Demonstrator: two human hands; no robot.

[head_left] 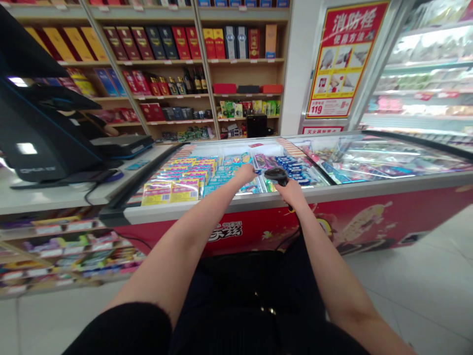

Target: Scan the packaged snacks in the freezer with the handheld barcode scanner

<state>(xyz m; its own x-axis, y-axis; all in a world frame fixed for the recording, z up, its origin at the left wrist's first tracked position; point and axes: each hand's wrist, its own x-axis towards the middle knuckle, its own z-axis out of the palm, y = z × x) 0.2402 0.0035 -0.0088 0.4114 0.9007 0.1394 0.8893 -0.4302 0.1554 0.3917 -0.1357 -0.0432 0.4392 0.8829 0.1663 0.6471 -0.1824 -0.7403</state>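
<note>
My right hand (pixel 293 193) is wrapped round the handle of a black handheld barcode scanner (pixel 276 174). The scanner's head points left, toward my other hand, above the front rim of a chest freezer (pixel 229 203). My left hand (pixel 245 175) reaches over the same freezer with its fingers closed. A bit of dark blue shows at its fingertips, too small to name. Below and around the hands lie packaged ice creams: yellow-and-pink packs (pixel 185 191) at the left, light blue packs (pixel 218 183) beside them, and dark blue packs (pixel 295 169) to the right.
A second glass-topped freezer section (pixel 388 158) continues rightward. On the left, a counter (pixel 44 195) carries a black checkout terminal (pixel 44 128), with a person's arm (pixel 109 130) behind it. Shelves of boxed goods (pixel 158 42) line the back wall. A red poster (pixel 340 59) hangs at right.
</note>
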